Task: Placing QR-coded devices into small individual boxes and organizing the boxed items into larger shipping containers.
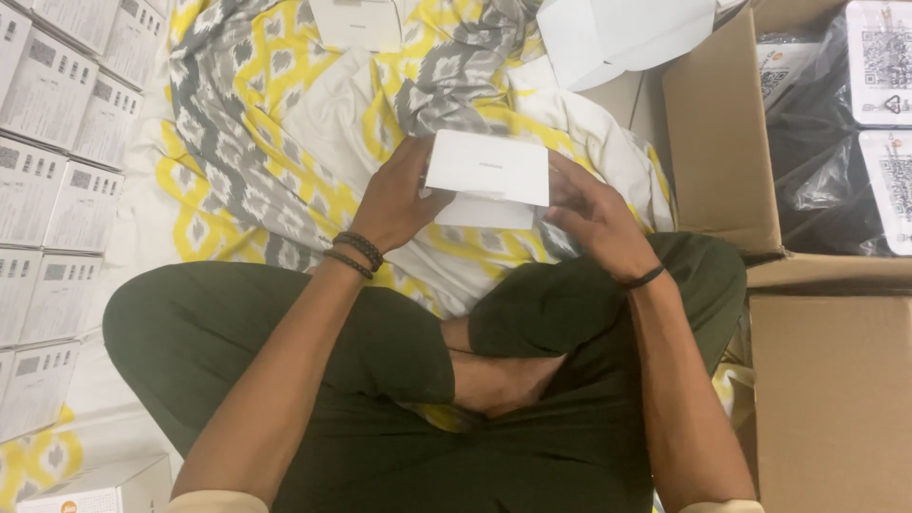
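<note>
Seated cross-legged on a yellow patterned sheet, a person grips a small white box at centre, left hand and right hand closed on its ends. Stacked boxes stand left, a carton right. Assembly seems underway; the flaps likely need careful tucking.

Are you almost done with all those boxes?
Some look done: white boxes stand stacked at the left. Both hands, left and right, hold one small white box. Bagged items in the cardboard carton may remain.
</note>
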